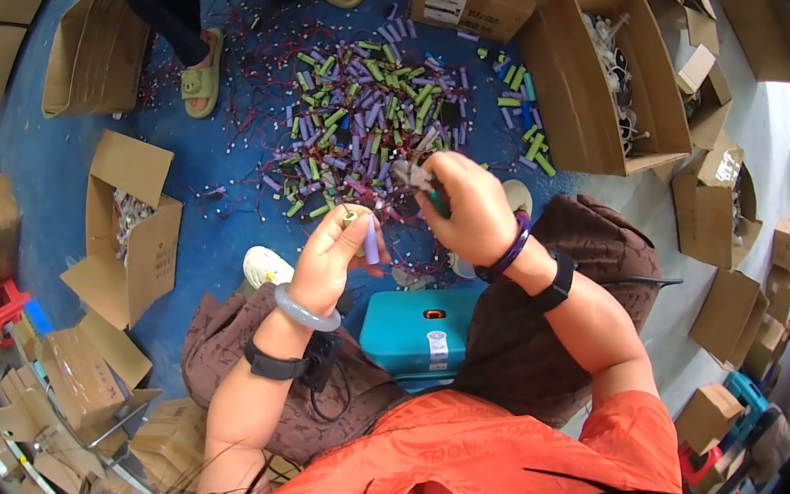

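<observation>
My left hand (321,255) is closed in a pinch around a purple cylindrical battery cell (372,244). A green-wrapped cell end (349,218) shows at its fingertips, partly hidden by the thumb. My right hand (473,216) is wrapped round a pair of pliers (415,177) with green grips; their metal jaws point left, above and apart from the cell. The jaws are slightly blurred, so I cannot tell whether they are open. Beyond both hands, a heap of purple and green battery cells (371,127) with thin red wires lies on the blue floor.
A teal plastic stool (404,324) stands between my knees. Another person's sandalled feet (201,83) are at the far left, beside a cardboard box (99,54). A large open carton (588,92) holds white parts at the far right; a smaller open carton (147,253) stands left.
</observation>
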The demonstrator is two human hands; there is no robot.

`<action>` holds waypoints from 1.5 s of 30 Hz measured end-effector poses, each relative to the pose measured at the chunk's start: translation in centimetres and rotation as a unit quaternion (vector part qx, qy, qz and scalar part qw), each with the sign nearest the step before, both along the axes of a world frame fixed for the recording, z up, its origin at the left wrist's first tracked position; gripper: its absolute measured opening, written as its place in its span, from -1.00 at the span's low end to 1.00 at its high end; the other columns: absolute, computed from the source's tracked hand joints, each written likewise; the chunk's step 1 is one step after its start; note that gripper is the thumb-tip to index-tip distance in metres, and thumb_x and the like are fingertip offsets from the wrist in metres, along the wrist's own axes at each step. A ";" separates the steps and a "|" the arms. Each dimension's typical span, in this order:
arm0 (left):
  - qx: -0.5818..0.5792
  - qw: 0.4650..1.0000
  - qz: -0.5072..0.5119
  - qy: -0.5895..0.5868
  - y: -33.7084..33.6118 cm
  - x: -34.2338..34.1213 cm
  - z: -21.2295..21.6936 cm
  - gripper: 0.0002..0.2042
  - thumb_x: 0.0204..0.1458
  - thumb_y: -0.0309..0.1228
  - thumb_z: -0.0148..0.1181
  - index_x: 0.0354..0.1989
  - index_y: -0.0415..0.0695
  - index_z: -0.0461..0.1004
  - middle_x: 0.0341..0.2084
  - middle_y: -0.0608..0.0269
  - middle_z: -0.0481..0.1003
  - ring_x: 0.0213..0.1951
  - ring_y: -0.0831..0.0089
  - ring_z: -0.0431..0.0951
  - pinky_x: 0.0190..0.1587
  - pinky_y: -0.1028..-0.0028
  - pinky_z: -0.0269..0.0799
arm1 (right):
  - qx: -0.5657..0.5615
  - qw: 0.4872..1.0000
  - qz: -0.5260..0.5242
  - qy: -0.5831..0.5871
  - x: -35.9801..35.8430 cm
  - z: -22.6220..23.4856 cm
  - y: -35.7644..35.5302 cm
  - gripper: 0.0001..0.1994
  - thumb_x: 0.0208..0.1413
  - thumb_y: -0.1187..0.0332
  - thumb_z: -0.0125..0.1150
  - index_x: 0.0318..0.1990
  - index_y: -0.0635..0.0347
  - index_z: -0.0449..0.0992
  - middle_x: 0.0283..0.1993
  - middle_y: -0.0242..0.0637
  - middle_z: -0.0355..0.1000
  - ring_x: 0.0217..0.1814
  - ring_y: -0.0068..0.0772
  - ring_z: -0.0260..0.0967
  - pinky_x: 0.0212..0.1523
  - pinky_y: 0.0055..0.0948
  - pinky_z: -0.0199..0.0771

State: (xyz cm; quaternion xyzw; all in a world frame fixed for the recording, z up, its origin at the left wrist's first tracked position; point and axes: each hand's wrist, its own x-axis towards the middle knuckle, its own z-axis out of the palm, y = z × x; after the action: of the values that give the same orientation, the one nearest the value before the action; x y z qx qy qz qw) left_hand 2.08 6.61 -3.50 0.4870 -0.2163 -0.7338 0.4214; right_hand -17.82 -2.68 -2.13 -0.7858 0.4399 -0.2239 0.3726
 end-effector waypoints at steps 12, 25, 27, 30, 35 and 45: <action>-0.013 0.999 -0.019 0.045 -0.7 -0.1 1.6 -0.75 0.24 -0.34 0.07 0.03 -0.18 0.39 -0.29 0.17 0.50 -0.31 0.39 0.55 -0.33 0.46 0.53 | -0.045 0.997 -0.021 -0.064 -1.1 0.5 -0.8 -0.65 -0.16 0.41 0.34 -0.14 0.17 0.46 -0.22 -0.10 0.39 -0.18 -0.06 0.42 -0.24 -0.17 0.44; -0.082 0.994 0.035 -0.057 -1.0 -0.1 1.0 -0.70 0.13 -0.53 0.20 0.06 -0.13 0.44 -0.20 0.23 0.56 -0.23 0.44 0.59 -0.34 0.54 0.53 | -0.009 0.988 0.102 0.113 -2.1 0.9 0.3 -0.62 -0.24 0.28 0.38 -0.18 0.10 0.48 -0.33 -0.25 0.42 -0.20 -0.13 0.44 -0.18 -0.20 0.38; -0.084 0.991 0.030 -0.102 -1.0 -0.3 1.1 -0.67 0.12 -0.55 0.20 0.09 -0.13 0.44 -0.21 0.28 0.56 -0.23 0.49 0.58 -0.32 0.57 0.51 | 0.035 0.990 0.090 0.101 -1.9 0.9 0.2 -0.63 -0.25 0.27 0.38 -0.21 0.12 0.51 -0.35 -0.22 0.42 -0.22 -0.10 0.44 -0.20 -0.16 0.41; -0.080 0.991 0.030 -0.101 -0.8 -0.5 0.8 -0.63 0.12 -0.56 0.20 0.12 -0.12 0.42 -0.20 0.31 0.55 -0.24 0.53 0.57 -0.30 0.60 0.49 | 0.033 0.989 0.089 0.113 -1.9 1.4 0.2 -0.63 -0.26 0.27 0.39 -0.22 0.15 0.51 -0.37 -0.20 0.42 -0.22 -0.07 0.45 -0.21 -0.14 0.45; -0.087 0.989 0.031 -0.118 -0.7 -0.7 0.7 -0.63 0.13 -0.58 0.19 0.14 -0.12 0.42 -0.19 0.34 0.55 -0.23 0.56 0.56 -0.28 0.61 0.48 | 0.006 0.992 0.086 0.088 -1.9 1.1 0.3 -0.69 -0.24 0.35 0.40 -0.27 0.16 0.52 -0.43 -0.25 0.40 -0.35 -0.14 0.44 -0.38 -0.22 0.41; -0.098 0.986 0.016 -0.134 -0.5 -1.2 0.7 -0.61 0.16 -0.56 0.15 0.19 -0.16 0.35 -0.11 0.30 0.51 -0.14 0.54 0.55 -0.24 0.59 0.52 | -0.024 0.993 0.084 0.084 -2.0 0.7 0.4 -0.72 -0.30 0.40 0.38 -0.31 0.11 0.56 -0.48 -0.27 0.40 -0.40 -0.14 0.45 -0.43 -0.24 0.42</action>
State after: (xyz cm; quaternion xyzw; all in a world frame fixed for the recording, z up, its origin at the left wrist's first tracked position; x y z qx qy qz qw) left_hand 0.83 6.08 -2.82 0.5407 -0.3335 -0.6306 0.4458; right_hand -19.79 -2.32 -1.47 -0.8446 0.3967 -0.1358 0.3329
